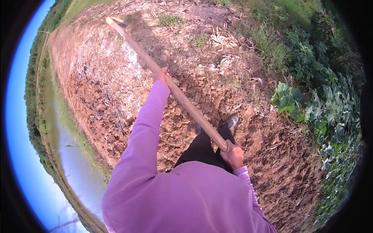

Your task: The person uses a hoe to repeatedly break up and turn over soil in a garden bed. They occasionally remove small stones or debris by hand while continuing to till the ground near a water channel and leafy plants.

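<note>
A hoe with a long wooden handle [191,108] slants across the view from upper left to lower right. My left hand [161,76] grips the handle near its middle, that arm stretched forward. Close to my waist, my right hand [233,154] is closed around the butt end. At the far upper left is the metal hoe blade [124,24], seen small and partly edge-on; whether it touches the ground I cannot tell. Beneath the handle lies dry ground with pale straw [99,55], and nearer me broken reddish-brown soil [180,125].
My shoe [232,120] stands on loose clods just below the handle. Dry corn husks [223,40] lie ahead to the right. Leafy green vines [332,116] border the right side. On the left, a grassy bank [71,116] drops to a pond [77,163].
</note>
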Action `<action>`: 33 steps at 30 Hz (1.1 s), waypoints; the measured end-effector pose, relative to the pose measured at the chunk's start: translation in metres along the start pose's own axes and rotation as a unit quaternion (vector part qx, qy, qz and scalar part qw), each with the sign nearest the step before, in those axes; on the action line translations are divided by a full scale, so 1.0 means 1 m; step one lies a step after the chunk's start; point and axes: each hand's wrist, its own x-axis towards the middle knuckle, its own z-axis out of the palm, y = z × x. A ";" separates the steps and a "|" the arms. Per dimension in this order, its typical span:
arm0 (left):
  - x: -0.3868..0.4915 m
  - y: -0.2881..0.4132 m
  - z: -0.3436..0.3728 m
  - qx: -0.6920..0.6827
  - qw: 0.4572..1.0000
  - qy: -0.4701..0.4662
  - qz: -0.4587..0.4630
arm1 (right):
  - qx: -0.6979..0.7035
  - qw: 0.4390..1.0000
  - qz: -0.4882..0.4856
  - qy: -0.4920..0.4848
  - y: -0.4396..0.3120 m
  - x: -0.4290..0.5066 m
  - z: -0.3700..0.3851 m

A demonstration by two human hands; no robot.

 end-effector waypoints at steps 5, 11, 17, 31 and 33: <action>0.005 -0.138 -0.011 -0.012 0.986 -0.055 -0.155 | -0.100 0.981 0.143 -0.080 -0.013 -0.056 -0.070; -0.192 -0.297 -0.020 -0.024 0.937 -0.013 -0.349 | -0.156 0.950 0.266 -0.044 0.064 -0.226 -0.132; -0.197 -0.288 -0.039 -0.038 0.904 0.012 -0.426 | -0.154 0.957 0.239 0.050 0.154 -0.250 -0.086; 0.015 0.021 -0.027 0.008 0.998 0.035 0.046 | 0.061 0.998 -0.009 -0.031 -0.048 0.050 0.029; 0.029 0.004 -0.020 0.029 0.999 0.031 0.014 | 0.046 0.998 0.007 -0.033 -0.051 0.046 0.017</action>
